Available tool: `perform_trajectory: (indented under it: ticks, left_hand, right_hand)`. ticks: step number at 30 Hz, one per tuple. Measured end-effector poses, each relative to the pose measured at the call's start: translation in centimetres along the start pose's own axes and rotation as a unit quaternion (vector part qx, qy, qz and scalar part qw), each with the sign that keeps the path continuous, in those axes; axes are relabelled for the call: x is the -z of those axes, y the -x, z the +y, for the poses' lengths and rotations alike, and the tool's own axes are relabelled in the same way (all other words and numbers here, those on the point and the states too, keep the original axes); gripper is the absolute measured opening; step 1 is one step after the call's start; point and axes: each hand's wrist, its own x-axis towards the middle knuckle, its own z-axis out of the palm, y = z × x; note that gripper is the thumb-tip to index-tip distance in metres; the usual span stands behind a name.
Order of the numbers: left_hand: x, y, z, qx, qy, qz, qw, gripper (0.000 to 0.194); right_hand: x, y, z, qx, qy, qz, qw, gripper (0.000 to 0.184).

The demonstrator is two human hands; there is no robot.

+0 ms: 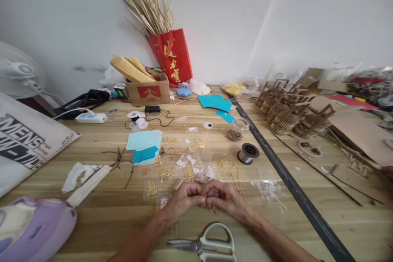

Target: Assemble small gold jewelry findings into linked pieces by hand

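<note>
My left hand (pixel 185 197) and my right hand (pixel 223 197) meet at the near middle of the wooden table (pixel 123 217), fingers curled and pinched together at the tips. What they pinch is too small to make out. Just beyond them lie several small clear bags of gold and silver beads (pixel 184 168) and a thin gold chain (pixel 236 177). White-handled scissors (pixel 205 245) lie shut on the table below my wrists.
A spool of wire (pixel 247 153), a small dish of beads (pixel 235 134) and blue paper pieces (pixel 144 147) lie further back. A cardboard box (pixel 148 90) and red bag (pixel 171 56) stand by the wall. Brown wooden baskets (pixel 285 110) fill the right. A purple object (pixel 37 229) sits near left.
</note>
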Motion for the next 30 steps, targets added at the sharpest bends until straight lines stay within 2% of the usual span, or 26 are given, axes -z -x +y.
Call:
perform_trajectory:
  ticks: [9, 19, 30]
  left_hand:
    - [0.21, -0.21, -0.43, 0.000, 0.001, 0.002, 1.000, 0.028]
    - [0.27, -0.07, -0.50, 0.005, -0.014, 0.004, 1.000, 0.020]
    - [-0.13, 0.18, 0.26, -0.006, 0.000, 0.008, 1.000, 0.025]
  right_hand:
    - [0.18, 0.15, -0.08, -0.002, 0.016, -0.019, 1.000, 0.020]
    - [0.29, 0.19, -0.38, -0.002, 0.059, -0.011, 0.998, 0.021]
    - [0.23, 0.44, -0.49, 0.044, 0.162, 0.016, 0.986, 0.022]
